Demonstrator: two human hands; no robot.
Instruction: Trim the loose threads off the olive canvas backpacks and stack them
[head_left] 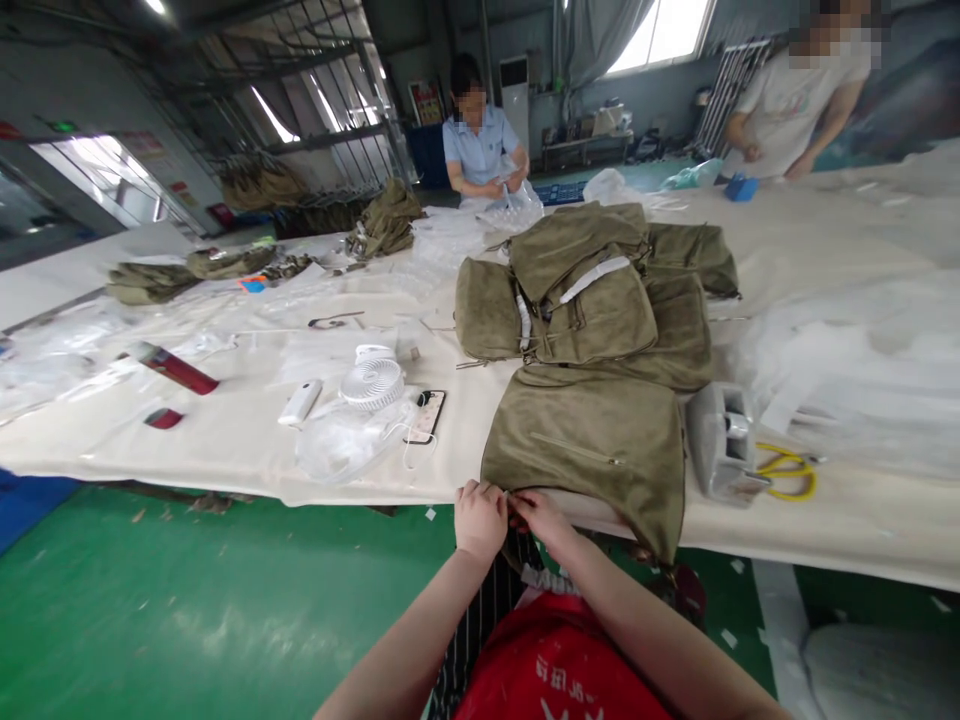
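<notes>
An olive-green bag lies flat at the table's near edge, with a zipper across its face and its lower right corner hanging over the edge. My left hand is closed at the bag's lower left corner, fingers curled in. Right beside it, my right hand pinches at the same corner, its fingertips meeting those of the left. What exactly lies between the fingers is hidden. Behind this bag, more olive bags are heaped, with white wrapping on their straps.
Right of the bag stands a tape dispenser beside a yellow cord. A white fan, a phone and a red thermos lie leftward. Clear plastic sheets cover the right side. Two people work across the table.
</notes>
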